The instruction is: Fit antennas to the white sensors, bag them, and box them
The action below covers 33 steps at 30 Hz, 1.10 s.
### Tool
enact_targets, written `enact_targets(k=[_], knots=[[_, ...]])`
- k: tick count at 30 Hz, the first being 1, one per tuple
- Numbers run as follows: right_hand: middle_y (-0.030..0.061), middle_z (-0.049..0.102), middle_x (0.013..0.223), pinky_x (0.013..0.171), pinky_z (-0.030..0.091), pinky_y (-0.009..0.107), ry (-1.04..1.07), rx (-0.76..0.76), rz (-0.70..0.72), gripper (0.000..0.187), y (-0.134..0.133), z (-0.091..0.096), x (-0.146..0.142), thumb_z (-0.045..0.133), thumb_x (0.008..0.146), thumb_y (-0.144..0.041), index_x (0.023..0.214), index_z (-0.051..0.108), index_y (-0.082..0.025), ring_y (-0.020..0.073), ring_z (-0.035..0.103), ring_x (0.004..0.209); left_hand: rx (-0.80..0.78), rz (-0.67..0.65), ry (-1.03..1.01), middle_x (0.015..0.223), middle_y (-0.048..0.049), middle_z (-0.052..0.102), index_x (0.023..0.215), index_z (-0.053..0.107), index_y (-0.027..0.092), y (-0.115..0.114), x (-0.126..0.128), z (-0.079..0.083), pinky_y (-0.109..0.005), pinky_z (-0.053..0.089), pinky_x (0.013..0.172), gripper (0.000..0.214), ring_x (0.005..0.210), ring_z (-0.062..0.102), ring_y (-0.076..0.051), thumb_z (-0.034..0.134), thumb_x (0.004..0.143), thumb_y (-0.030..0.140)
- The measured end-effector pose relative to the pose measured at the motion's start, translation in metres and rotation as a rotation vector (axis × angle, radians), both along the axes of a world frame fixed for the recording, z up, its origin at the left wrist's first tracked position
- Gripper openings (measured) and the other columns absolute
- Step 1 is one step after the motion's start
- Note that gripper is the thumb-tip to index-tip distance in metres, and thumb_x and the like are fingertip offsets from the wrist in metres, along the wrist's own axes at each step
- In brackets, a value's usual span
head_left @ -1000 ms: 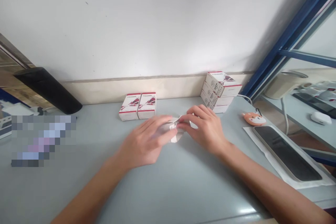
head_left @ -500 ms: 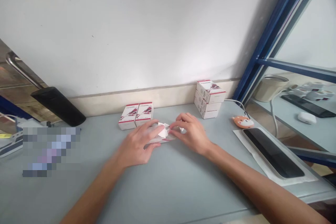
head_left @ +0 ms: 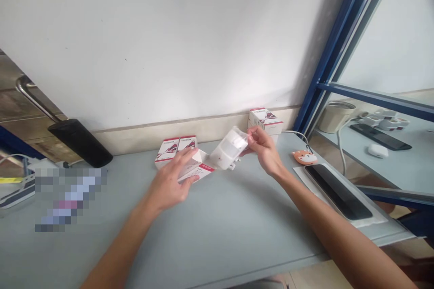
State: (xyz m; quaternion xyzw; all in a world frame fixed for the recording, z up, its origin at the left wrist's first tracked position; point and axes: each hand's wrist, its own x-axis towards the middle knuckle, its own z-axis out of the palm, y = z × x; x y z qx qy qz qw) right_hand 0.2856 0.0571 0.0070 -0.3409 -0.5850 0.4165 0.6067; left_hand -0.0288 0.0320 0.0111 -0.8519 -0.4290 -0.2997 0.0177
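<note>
My left hand grips a small white and red carton, its end flap open toward the right. My right hand pinches the top corner of a clear plastic bag with a white motion sensor inside. The bagged sensor is tilted, its lower end just beside the carton's open end. Small white parts show under the bag; their kind is unclear. Behind my left hand sit two cartons side by side. A stack of cartons stands behind my right hand, partly hidden by it.
On the right, a phone lies on a white sheet, near an orange dog-face case. A black cylinder with a metal handle leans at the left. The wall meets the grey table's back edge; a blue-framed mirror stands right.
My right hand has moved up and right, drawing the bagged motion sensor out of the carton. My left hand still holds the carton, which has turned and shows its open flap.
</note>
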Motion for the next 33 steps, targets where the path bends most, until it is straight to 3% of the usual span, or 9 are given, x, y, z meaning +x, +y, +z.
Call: enact_targets(k=[4, 9, 11, 14, 19, 23, 25, 28, 33], knots=[[-0.0030, 0.061, 0.083, 0.061, 0.058, 0.031, 0.198, 0.023, -0.202, 0.026, 0.005, 0.003, 0.005, 0.068, 0.094, -0.047, 0.094, 0.052, -0.027, 0.0169, 0.061, 0.071, 0.147, 0.106, -0.050, 0.160, -0.0049, 0.054, 0.158, 0.036, 0.041, 0.014, 0.015, 0.019, -0.046, 0.060, 0.096, 0.066, 0.134, 0.065, -0.034, 0.064, 0.099, 0.032], [-0.0014, 0.059, 0.087, 0.054, 0.052, 0.026, 0.174, 0.219, -0.559, 0.025, 0.000, 0.008, 0.012, 0.066, 0.094, -0.047, 0.094, 0.054, -0.025, 0.0145, 0.058, 0.068, 0.121, 0.037, -0.016, 0.172, -0.0177, 0.025, 0.158, 0.037, 0.032, 0.060, 0.063, 0.027, -0.047, 0.061, 0.087, 0.067, 0.124, 0.068, -0.035, 0.064, 0.097, 0.024], [-0.0005, 0.059, 0.087, 0.050, 0.049, 0.025, 0.146, 0.293, -0.736, 0.023, -0.001, 0.008, 0.016, 0.066, 0.094, -0.044, 0.094, 0.056, -0.024, 0.0134, 0.055, 0.065, 0.078, 0.004, -0.013, 0.163, -0.0213, 0.036, 0.156, 0.040, 0.025, 0.082, 0.078, 0.021, -0.050, 0.058, 0.094, 0.065, 0.126, 0.066, -0.035, 0.063, 0.096, 0.020], [0.0004, 0.057, 0.087, 0.048, 0.046, 0.025, 0.092, 0.337, -0.882, 0.021, 0.001, 0.007, 0.022, 0.064, 0.094, -0.043, 0.092, 0.057, -0.023, 0.0127, 0.052, 0.064, 0.009, -0.101, 0.063, 0.144, -0.0114, 0.062, 0.146, 0.054, 0.026, 0.103, 0.090, 0.008, -0.047, 0.053, 0.107, 0.054, 0.130, 0.064, -0.030, 0.064, 0.094, 0.015], [-0.0013, 0.056, 0.085, 0.046, 0.046, 0.023, 0.161, 0.243, -0.767, 0.022, 0.003, 0.009, 0.022, 0.066, 0.092, -0.043, 0.090, 0.055, -0.024, 0.0132, 0.053, 0.065, -0.079, -0.193, 0.099, 0.139, -0.0073, 0.070, 0.132, 0.067, 0.028, 0.102, 0.096, -0.001, -0.050, 0.048, 0.113, 0.050, 0.129, 0.064, -0.031, 0.067, 0.086, 0.009], [-0.0026, 0.057, 0.081, 0.046, 0.047, 0.023, 0.269, 0.132, -0.536, 0.024, 0.002, 0.012, 0.014, 0.070, 0.090, -0.043, 0.089, 0.056, -0.024, 0.0128, 0.052, 0.063, -0.102, -0.131, -0.185, 0.153, -0.0111, 0.058, 0.135, 0.065, 0.028, 0.067, 0.092, 0.001, -0.058, 0.035, 0.122, 0.038, 0.143, 0.051, -0.034, 0.057, 0.099, 0.021], [-0.0030, 0.058, 0.079, 0.047, 0.049, 0.024, 0.299, 0.067, -0.427, 0.024, -0.003, 0.012, 0.006, 0.071, 0.090, -0.043, 0.088, 0.056, -0.024, 0.0130, 0.052, 0.062, -0.385, -0.192, -0.575, 0.146, -0.0094, 0.063, 0.137, 0.061, 0.029, 0.040, 0.087, -0.004, -0.051, 0.042, 0.118, 0.035, 0.136, 0.059, -0.030, 0.059, 0.102, 0.034], [-0.0026, 0.059, 0.078, 0.049, 0.054, 0.026, 0.253, -0.021, -0.279, 0.029, -0.014, 0.011, -0.014, 0.072, 0.091, -0.049, 0.090, 0.058, -0.024, 0.0142, 0.056, 0.063, -1.065, -0.357, -1.026, 0.139, -0.0123, 0.068, 0.147, 0.052, 0.030, 0.003, 0.077, -0.022, -0.050, 0.050, 0.106, 0.049, 0.120, 0.069, -0.031, 0.058, 0.103, 0.049], [0.0012, 0.067, 0.091, 0.050, 0.052, 0.026, -0.094, -0.032, -0.187, 0.027, -0.036, 0.003, -0.046, 0.065, 0.100, -0.051, 0.100, 0.063, -0.025, 0.0139, 0.061, 0.065, -1.344, -0.345, -1.291, 0.132, -0.0125, 0.069, 0.130, 0.067, 0.022, -0.020, 0.064, -0.039, -0.038, 0.051, 0.094, 0.035, 0.114, 0.065, -0.026, 0.066, 0.101, 0.042]])
